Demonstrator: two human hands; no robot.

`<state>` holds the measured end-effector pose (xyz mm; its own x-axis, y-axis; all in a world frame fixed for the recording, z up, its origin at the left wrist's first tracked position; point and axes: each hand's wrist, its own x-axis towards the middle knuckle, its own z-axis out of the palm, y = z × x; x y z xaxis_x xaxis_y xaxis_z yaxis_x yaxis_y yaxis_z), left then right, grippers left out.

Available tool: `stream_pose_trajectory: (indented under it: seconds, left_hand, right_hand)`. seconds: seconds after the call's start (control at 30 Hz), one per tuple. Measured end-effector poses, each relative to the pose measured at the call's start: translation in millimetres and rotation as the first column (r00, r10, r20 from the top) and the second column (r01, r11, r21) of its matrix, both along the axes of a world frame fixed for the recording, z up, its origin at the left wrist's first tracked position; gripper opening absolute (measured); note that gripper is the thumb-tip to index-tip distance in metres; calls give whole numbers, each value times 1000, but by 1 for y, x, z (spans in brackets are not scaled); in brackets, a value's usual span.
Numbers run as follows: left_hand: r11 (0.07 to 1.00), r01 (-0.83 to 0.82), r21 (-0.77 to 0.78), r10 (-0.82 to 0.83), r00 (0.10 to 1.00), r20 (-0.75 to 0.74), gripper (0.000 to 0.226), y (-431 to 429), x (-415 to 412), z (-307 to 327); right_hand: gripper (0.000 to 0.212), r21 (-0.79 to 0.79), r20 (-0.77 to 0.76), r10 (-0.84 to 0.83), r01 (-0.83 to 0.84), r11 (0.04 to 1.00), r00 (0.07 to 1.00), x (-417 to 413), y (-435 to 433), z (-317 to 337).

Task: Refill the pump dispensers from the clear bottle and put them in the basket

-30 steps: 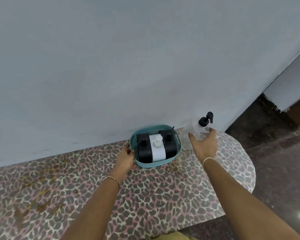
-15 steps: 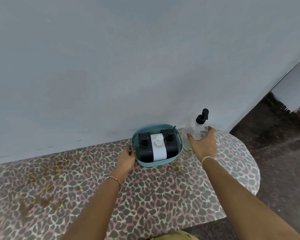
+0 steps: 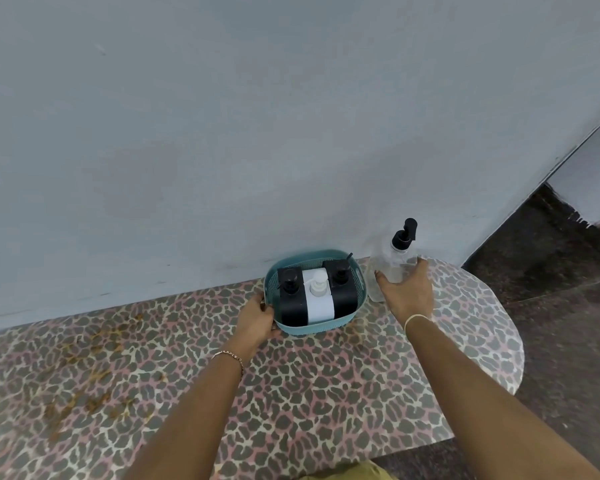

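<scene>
A teal basket (image 3: 326, 328) stands against the wall on the leopard-print table. Inside it stand a black pump dispenser (image 3: 291, 299) on the left, a white one (image 3: 320, 299) in the middle and another black one (image 3: 343, 287) on the right. My left hand (image 3: 257, 322) grips the basket's left rim. To the right of the basket stands the clear bottle (image 3: 392, 265) with a black pump top. My right hand (image 3: 407, 292) wraps around the bottle's lower part.
The leopard-print table (image 3: 326, 393) ends in a rounded edge at the right, with dark floor (image 3: 551, 289) beyond. A pale wall (image 3: 257, 133) rises right behind the basket and bottle. Brownish stains mark the table's left part.
My right hand has closed more around the clear bottle. My left hand stays on the basket's left rim. The view has shifted slightly.
</scene>
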<state>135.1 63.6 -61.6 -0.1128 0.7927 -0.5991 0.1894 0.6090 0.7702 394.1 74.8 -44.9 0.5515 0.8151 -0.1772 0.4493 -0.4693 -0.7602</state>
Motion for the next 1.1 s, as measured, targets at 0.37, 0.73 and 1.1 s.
stream_pose_trajectory:
  seconds: [0.37, 0.73, 1.1]
  left_hand:
    - [999, 28, 21, -27, 999, -31, 30, -1, -1, -2]
    - [999, 35, 6, -35, 998, -50, 34, -3, -5, -5]
    - [995, 93, 23, -93, 995, -38, 28, -13, -7, 10]
  right_hand:
    - [72, 7, -9, 4, -4, 1000, 1000, 2, 1, -5]
    - [74, 28, -11, -2, 3, 1000, 1000, 1, -2, -3]
    - [70, 31, 3, -29, 29, 999, 1000, -4, -19, -1]
